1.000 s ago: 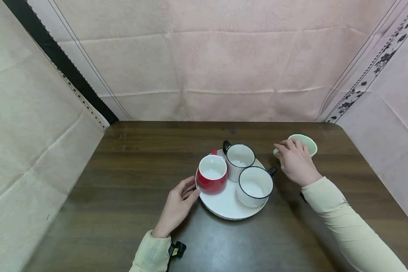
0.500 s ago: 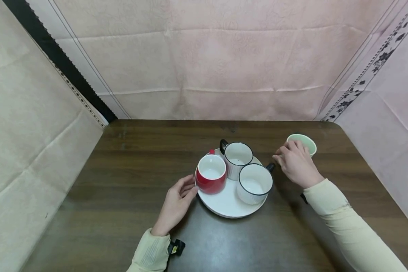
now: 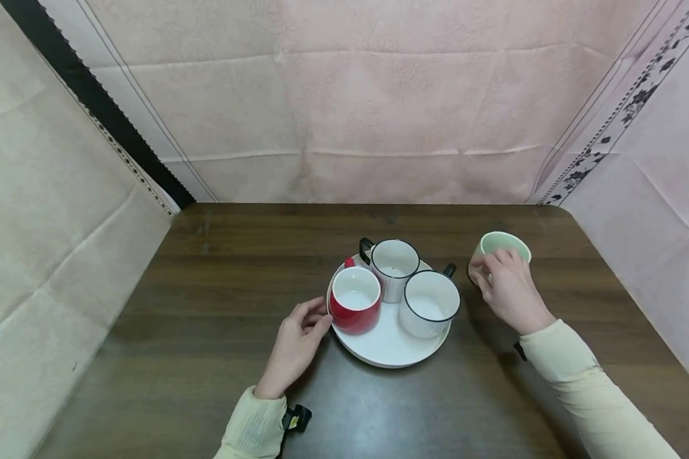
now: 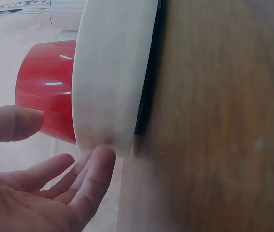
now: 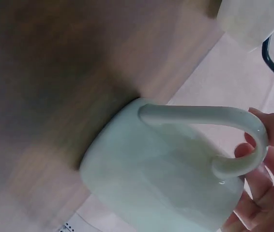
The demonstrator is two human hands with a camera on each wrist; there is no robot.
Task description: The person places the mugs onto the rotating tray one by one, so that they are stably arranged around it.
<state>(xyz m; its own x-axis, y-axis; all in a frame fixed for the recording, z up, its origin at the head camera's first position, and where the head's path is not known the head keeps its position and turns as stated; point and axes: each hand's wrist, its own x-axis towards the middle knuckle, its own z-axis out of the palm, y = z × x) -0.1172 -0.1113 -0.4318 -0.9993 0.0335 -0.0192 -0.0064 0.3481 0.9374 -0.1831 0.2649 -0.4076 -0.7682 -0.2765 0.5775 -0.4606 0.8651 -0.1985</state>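
Observation:
The right hand [image 3: 511,290] pinches the handle of a pale green mug [image 5: 161,164], as the right wrist view shows. Whether the mug's base touches the table cannot be told. On the left, the left hand [image 3: 295,344] has a fingertip against the side wall of a round white tray [image 4: 113,72]. Its thumb [image 4: 18,123] is beside a red mug [image 4: 45,87], and the fingers are loosely bent, not gripping. Besides the red mug, the tray bears two white mugs with black rims, one behind [image 3: 395,258] and one at right [image 3: 430,303].
A brown wooden table [image 3: 207,357] lies beneath everything. Pale cloth hangs [image 3: 333,115] behind it and at both sides. The tray stands between the two hands, left of the green mug.
The tray with its mugs has turned a little counterclockwise, so the handles point differently. The green mug and right hand have come slightly nearer and left. The left hand has barely moved.

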